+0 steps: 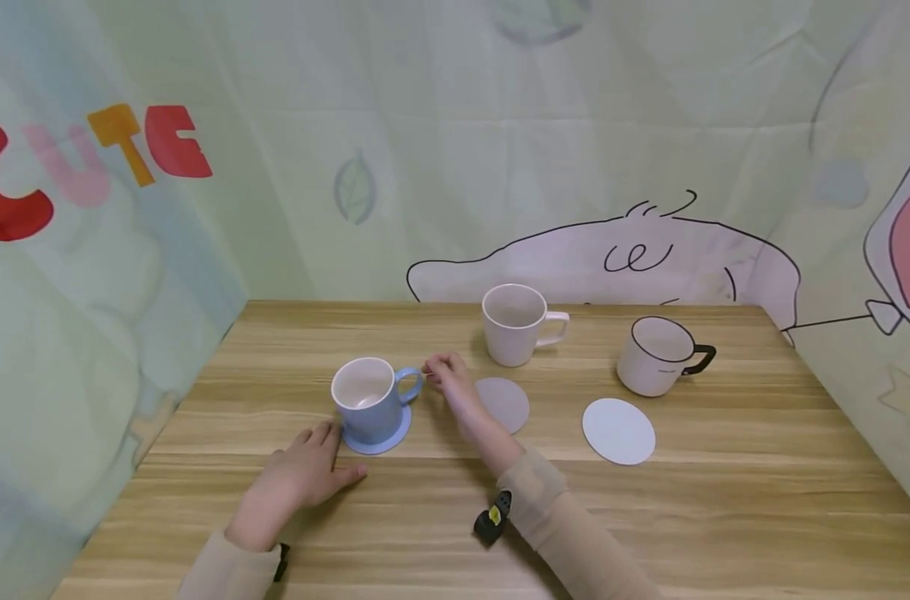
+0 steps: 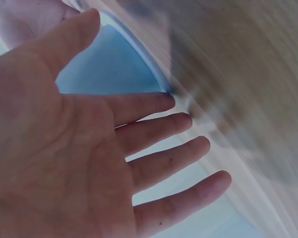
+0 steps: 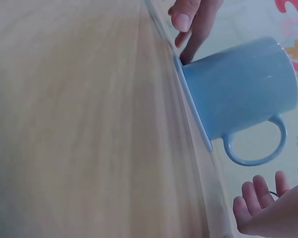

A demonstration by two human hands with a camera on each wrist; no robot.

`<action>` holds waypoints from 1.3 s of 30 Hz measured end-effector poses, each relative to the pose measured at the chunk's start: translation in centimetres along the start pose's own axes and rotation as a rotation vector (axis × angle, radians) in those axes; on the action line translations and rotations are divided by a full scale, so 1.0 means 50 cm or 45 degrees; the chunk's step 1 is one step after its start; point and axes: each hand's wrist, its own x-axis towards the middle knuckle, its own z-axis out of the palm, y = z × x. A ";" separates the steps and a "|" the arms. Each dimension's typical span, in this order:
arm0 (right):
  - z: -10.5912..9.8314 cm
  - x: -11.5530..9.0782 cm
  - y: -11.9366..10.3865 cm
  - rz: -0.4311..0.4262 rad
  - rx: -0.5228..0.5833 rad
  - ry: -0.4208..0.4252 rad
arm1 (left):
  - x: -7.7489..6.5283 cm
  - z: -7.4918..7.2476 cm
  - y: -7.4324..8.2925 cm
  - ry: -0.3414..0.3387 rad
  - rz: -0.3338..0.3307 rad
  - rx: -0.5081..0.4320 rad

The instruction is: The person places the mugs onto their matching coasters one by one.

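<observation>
**Blue mug on its blue coaster, both hands free**

From my remote station, I log the glossy light-blue mug with a loop handle (image 1: 368, 408) upright on a flat, round, light-blue coaster (image 1: 395, 437), left of centre on the wood-grain tabletop (image 1: 695, 517). Clock positions are taken from this mug in the head view.

Left hand (image 1: 305, 471): half past seven, fingers straight, grasping nothing; fingertips at the base of mug and coaster. Right hand (image 1: 452, 385): between two and three, just beyond the handle, fingers loosely bent, grip released.

Surroundings: a plain white mug with an angular handle (image 1: 511, 333) stands at two o'clock. A white mug with black rim and black handle (image 1: 653, 358) is further out, just short of three. A round grey coaster (image 1: 506, 404) lies at three; the right wrist crosses its near-left edge and hides part of it from me. A round white coaster (image 1: 618, 431) lies past three, well apart. A printed fabric backdrop (image 1: 297, 167) rises behind.

Between views: only from the head do I see inside the blue mug. The right wrist view gives me the side profile, with a clear gap between handle and right fingers. The left wrist view shows me the left palm, fingers spread.
</observation>
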 end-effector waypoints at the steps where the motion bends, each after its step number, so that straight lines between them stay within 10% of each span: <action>1: -0.003 0.000 -0.001 -0.002 -0.008 0.008 | -0.002 -0.001 0.001 -0.001 -0.002 0.001; 39: -0.126 -0.032 -0.051 -0.111 0.132 0.022 | -0.021 0.015 0.047 0.315 0.188 0.039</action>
